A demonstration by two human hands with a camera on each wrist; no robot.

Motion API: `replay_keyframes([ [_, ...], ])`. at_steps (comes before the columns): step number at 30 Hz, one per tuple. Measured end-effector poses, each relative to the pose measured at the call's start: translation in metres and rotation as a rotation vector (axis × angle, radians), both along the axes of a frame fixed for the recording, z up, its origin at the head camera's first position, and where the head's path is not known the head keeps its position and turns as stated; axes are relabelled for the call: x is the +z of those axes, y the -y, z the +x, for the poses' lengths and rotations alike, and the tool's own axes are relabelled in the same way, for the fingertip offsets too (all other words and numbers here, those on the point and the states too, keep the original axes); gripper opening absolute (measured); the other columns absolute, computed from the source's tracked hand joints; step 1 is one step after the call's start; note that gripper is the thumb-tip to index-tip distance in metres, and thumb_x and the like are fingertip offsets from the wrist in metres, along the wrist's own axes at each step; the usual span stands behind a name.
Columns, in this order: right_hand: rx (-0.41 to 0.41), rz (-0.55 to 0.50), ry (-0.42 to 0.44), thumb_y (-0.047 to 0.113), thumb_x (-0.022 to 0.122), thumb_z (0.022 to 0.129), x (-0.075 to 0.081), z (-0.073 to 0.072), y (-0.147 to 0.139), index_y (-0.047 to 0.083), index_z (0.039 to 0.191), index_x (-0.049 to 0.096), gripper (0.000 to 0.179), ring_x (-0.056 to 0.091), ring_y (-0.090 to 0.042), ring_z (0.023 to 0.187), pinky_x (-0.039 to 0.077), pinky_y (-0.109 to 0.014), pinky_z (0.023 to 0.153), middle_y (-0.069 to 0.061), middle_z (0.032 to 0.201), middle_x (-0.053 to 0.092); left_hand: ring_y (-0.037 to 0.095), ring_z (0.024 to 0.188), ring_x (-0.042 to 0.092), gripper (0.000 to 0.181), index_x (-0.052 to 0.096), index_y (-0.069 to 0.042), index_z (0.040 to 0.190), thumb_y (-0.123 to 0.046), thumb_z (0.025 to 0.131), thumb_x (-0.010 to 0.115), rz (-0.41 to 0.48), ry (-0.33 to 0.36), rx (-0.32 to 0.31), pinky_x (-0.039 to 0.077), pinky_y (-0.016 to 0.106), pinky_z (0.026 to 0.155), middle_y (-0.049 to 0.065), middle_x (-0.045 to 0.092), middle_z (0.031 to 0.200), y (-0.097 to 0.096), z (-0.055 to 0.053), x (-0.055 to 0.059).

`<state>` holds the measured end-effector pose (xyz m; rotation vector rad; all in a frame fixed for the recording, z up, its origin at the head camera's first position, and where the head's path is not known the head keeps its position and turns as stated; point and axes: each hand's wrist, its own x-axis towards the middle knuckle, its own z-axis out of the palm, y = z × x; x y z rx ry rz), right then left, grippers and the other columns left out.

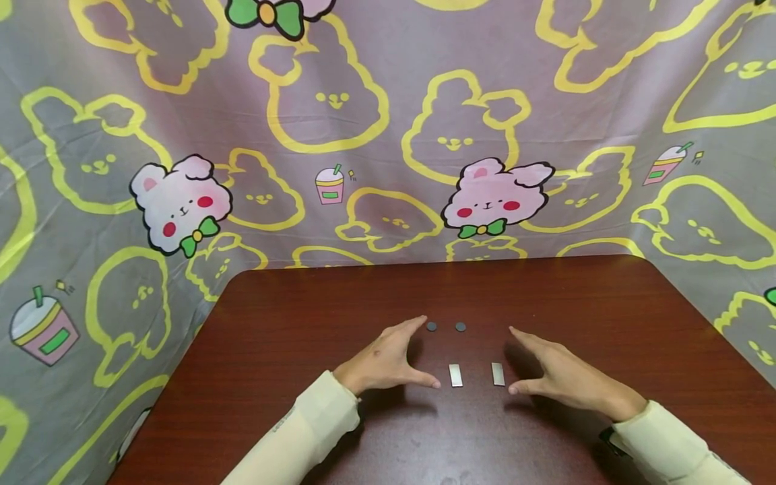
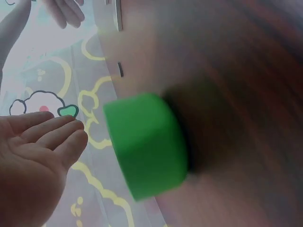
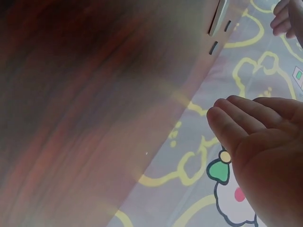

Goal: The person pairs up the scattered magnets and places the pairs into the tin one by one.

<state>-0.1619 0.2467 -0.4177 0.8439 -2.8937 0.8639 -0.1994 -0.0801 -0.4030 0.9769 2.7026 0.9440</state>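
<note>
Two small dark round discs lie side by side on the table: the left disc (image 1: 432, 327) and the right disc (image 1: 461, 327). Nearer to me are two flat silvery strips, a left strip (image 1: 456, 375) and a right strip (image 1: 498, 374). My left hand (image 1: 388, 360) is held left of these pieces, thumb and fingers spread apart, holding nothing. On the other side my right hand (image 1: 566, 370) mirrors it, also holding nothing, its thumb close to the right strip. In the left wrist view a green, rounded block-like object (image 2: 147, 146) appears close up; the head view does not show it.
The brown wooden table (image 1: 606, 303) has rounded far corners. Behind it and along its sides hangs a grey cloth (image 1: 388, 81) printed with yellow outlines and cartoon animals.
</note>
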Motion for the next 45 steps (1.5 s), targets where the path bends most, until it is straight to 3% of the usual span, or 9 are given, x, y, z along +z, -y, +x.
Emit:
replay_keyframes([
  [7,0.004,-0.003,-0.002,0.033,0.086,0.078,-0.005,-0.002,0.001,-0.015,0.143,0.041,0.092,0.051,-0.045,0.127,0.043,-0.058,0.1,-0.03,0.142,0.049,0.025,0.137,0.045,0.106,0.04,0.001,0.149,-0.043,0.068,0.092,-0.002,-0.001,0.006,0.039,0.037,0.11,0.012,0.047,0.15,-0.015,0.003,-0.003],
  [17,0.033,-0.006,-0.055,0.037,0.084,0.079,-0.007,-0.006,0.002,-0.011,0.136,0.053,0.081,0.058,-0.037,0.12,0.049,-0.054,0.094,-0.022,0.132,0.061,0.022,0.126,0.056,0.091,0.051,0.002,0.142,-0.036,0.071,0.092,-0.05,-0.022,0.025,0.046,0.03,0.102,0.012,0.059,0.138,-0.038,0.006,-0.012],
  [29,0.016,-0.08,0.049,0.03,0.085,0.08,-0.005,-0.01,0.005,-0.009,0.134,0.057,0.072,0.06,-0.036,0.118,0.052,-0.049,0.091,-0.02,0.13,0.063,0.018,0.119,0.06,0.085,0.052,0.003,0.14,-0.033,0.073,0.091,-0.036,-0.034,-0.03,0.048,0.024,0.096,0.013,0.061,0.134,-0.045,0.009,-0.021],
  [37,0.06,-0.122,0.073,0.028,0.084,0.081,-0.009,-0.016,0.004,-0.008,0.129,0.061,0.064,0.065,-0.031,0.111,0.055,-0.04,0.088,-0.017,0.122,0.068,0.015,0.112,0.062,0.074,0.058,0.0,0.134,-0.028,0.074,0.091,-0.017,-0.041,-0.016,0.049,0.02,0.092,0.009,0.064,0.128,-0.048,0.007,-0.029],
  [45,0.073,-0.133,0.096,0.024,0.086,0.079,-0.018,-0.02,0.004,-0.004,0.121,0.067,0.053,0.07,-0.024,0.098,0.057,-0.034,0.08,-0.015,0.114,0.071,0.011,0.099,0.064,0.061,0.064,-0.001,0.125,-0.02,0.074,0.091,0.066,-0.023,0.013,0.05,0.017,0.083,0.005,0.07,0.113,-0.05,0.007,-0.039],
])
